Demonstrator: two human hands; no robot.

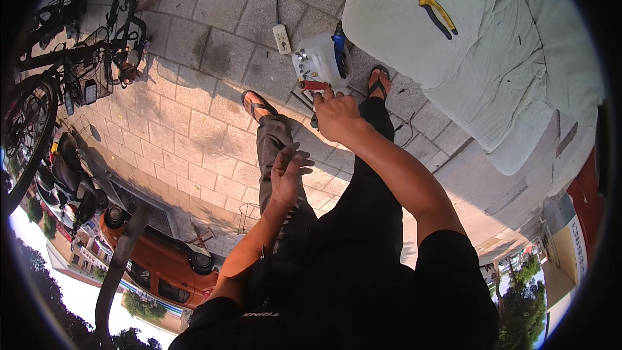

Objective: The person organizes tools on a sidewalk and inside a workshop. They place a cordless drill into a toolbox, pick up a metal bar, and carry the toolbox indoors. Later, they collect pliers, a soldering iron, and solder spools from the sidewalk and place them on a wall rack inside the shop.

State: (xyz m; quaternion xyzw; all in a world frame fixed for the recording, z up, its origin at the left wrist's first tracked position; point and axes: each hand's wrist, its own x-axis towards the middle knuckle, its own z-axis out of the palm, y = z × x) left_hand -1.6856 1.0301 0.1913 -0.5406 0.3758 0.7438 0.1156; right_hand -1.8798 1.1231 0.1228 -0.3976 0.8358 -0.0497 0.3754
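Note:
My right hand (338, 116) reaches forward over the paving with its fingers curled. At its fingertips is a red cylindrical thing (313, 85) with a pale end, and the hand seems closed on it; its exact kind is unclear. A small dark end (315, 121) shows beside the thumb. Lower and to the left, my left hand (287, 176) hangs above my thigh, holding nothing, its fingers loosely apart. Just beyond the right hand stands a translucent plastic tub (350, 68) containing small metal pieces and a blue-and-black tool (339, 45).
A pale cloth-covered surface (402, 39) at the right bears yellow-and-black pliers (429, 5). A white power strip (281, 39) with a dark cord lies past the tub. Bicycles (91, 68) stand at the left, with an orange car (155, 262) beyond. My sandalled feet flank the work area.

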